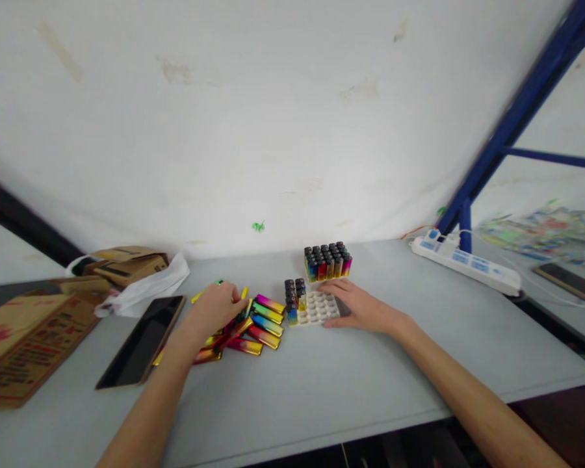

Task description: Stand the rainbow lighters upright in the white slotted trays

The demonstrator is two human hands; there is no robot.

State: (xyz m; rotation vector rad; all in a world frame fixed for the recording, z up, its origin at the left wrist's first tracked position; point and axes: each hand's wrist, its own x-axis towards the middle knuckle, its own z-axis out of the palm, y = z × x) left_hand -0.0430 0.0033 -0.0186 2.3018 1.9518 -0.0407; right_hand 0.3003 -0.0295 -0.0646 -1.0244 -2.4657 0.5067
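Note:
Several shiny multicoloured lighters [268, 323] lie in a loose pile left of centre. My left hand [218, 305] reaches into the back of that pile, its fingers bent down among the lighters; whether it grips one is hidden. A white tray with round slots [316, 312] sits right of the pile, with several black-topped lighters [292, 305] upright in its left columns. My right hand [353, 305] rests at the tray's right edge, thumb and fingers apart around that side. Behind it stands a full block of upright lighters [327, 262].
A dark phone or tablet [141, 341] lies left of the pile. Cardboard boxes [34, 338] and a white plastic bag [151, 286] are farther left. A white power strip [468, 263] with cables lies at right, beside a blue metal frame [500, 133].

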